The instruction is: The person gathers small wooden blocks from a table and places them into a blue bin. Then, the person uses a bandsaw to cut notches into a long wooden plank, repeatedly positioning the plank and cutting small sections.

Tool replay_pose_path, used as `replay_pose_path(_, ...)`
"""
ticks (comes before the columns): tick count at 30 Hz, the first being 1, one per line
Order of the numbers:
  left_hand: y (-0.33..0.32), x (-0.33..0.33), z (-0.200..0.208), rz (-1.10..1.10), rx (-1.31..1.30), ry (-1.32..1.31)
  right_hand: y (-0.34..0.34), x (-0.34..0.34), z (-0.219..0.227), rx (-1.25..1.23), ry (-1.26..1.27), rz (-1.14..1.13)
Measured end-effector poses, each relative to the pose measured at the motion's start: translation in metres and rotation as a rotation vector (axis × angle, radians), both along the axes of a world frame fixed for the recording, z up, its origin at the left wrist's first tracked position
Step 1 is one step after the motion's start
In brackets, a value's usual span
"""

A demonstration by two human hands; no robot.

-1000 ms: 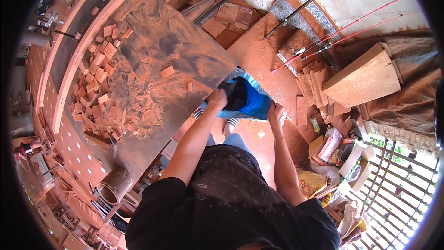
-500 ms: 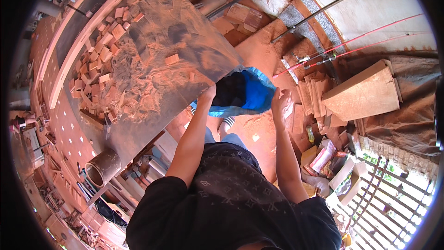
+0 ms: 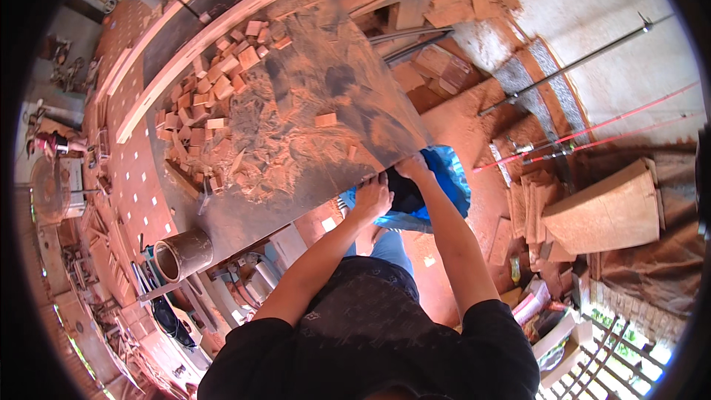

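A blue bag [image 3: 453, 178] with a dark inside hangs open-mouthed against the front right edge of the dark worktable [image 3: 244, 211]. My left hand [image 3: 375, 197] has its fingers curled over the bag's rim where it meets the table edge. A little farther right, my right hand [image 3: 412, 167] grips the same rim against the edge, close to the table's corner. The fingertips of both hands are partly hidden. On the tabletop beyond my hands lie reddish sawdust and a pile of small wood blocks [image 3: 222, 89], with one loose block [image 3: 325, 120] nearer the bag.
Long wood strips [image 3: 222, 37] run along the table's far left side. A round pipe [image 3: 183, 255] sits at its near left corner. On the right stand thin rods [image 3: 570, 61], boards [image 3: 603, 207] and a carton [image 3: 566, 348] of clutter. Sawdust covers the floor [image 3: 474, 241].
My right hand has left the bag's right side and come across to the rim by the table edge. My left hand stays at the rim. The whole view has shifted.
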State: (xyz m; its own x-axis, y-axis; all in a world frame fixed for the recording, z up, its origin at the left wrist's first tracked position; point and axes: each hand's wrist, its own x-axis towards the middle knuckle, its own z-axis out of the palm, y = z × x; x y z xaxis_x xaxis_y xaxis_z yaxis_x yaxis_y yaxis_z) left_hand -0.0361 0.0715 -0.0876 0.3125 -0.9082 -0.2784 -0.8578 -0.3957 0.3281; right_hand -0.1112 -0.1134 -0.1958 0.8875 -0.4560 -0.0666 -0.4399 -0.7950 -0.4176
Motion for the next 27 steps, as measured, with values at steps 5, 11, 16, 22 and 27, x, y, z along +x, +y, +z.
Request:
replay_pose_path(5,-0.004,0.026,0.068,-0.188,0.038,0.297,-0.005,0.012,-0.026,-0.097,-0.125,-0.086)
replay_pose_path(11,-0.004,0.111,0.087,0.168,-0.554,-0.461,0.018,-0.014,0.021,0.109,-0.079,-0.275)
replay_pose_path(16,-0.003,0.146,0.056,0.045,-0.436,-0.382,0.033,-0.048,0.069,0.227,-0.167,-0.388)
replay_pose_path(22,-0.003,0.137,0.038,-0.290,-0.484,-0.338,0.033,-0.074,0.077,0.295,-0.119,-0.454)
replay_pose_path(27,0.000,0.099,0.048,-0.425,-0.432,-0.042,0.040,-0.076,0.104,0.312,-0.079,-0.420)
